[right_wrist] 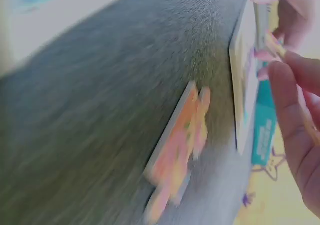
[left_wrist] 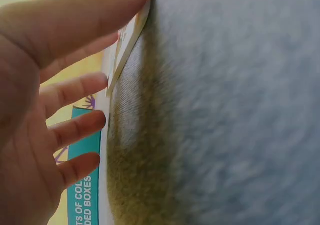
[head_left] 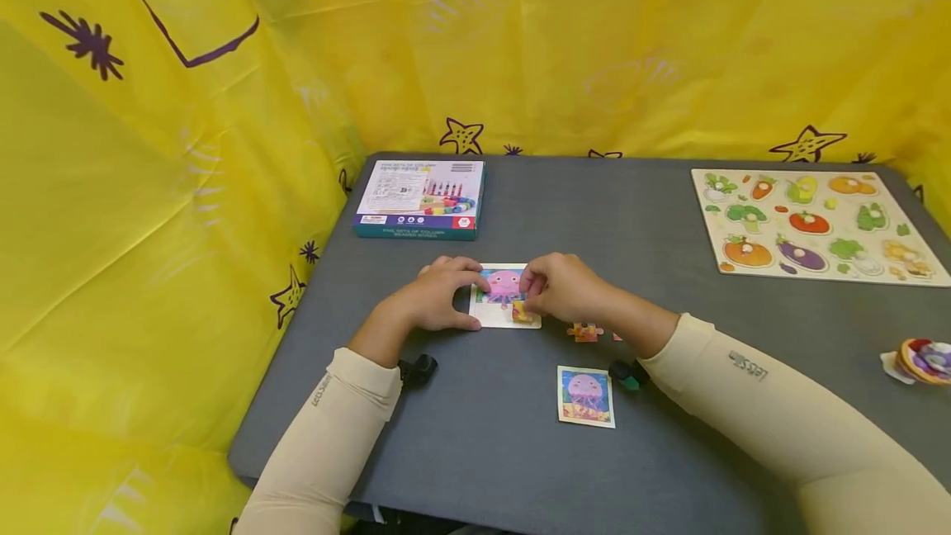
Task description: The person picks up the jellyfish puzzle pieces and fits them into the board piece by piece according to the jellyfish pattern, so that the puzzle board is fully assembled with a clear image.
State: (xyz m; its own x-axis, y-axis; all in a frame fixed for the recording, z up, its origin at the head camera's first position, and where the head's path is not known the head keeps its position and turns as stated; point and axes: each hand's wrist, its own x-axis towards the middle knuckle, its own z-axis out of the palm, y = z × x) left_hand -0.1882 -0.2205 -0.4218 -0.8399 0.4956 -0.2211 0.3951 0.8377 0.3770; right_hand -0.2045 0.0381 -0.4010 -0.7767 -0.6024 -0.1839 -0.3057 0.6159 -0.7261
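A small jigsaw board [head_left: 486,318] with a pink jellyfish [head_left: 503,284] picture in its upper part lies flat on the table. My left hand [head_left: 446,294] steadies it from the left: the thumb touches the near corner and the index finger reaches onto the picture. The other left fingers are spread, as the left wrist view shows. Between thumb and fingers, my right hand [head_left: 566,291] pinches a yellow-orange puzzle piece [head_left: 522,314] over the lower right of the board. A loose orange puzzle piece [right_wrist: 177,147] lies to the right of the board, and another peeks out by the right wrist.
Nearer the front lies a jellyfish picture card [head_left: 585,421]. A boxed bead set [head_left: 416,231] stands at the back left. A wooden vegetable puzzle [head_left: 768,221] occupies the back right, and a colourful round item [head_left: 924,360] sits at the right edge. Yellow cloth [head_left: 520,48] hangs behind the table.
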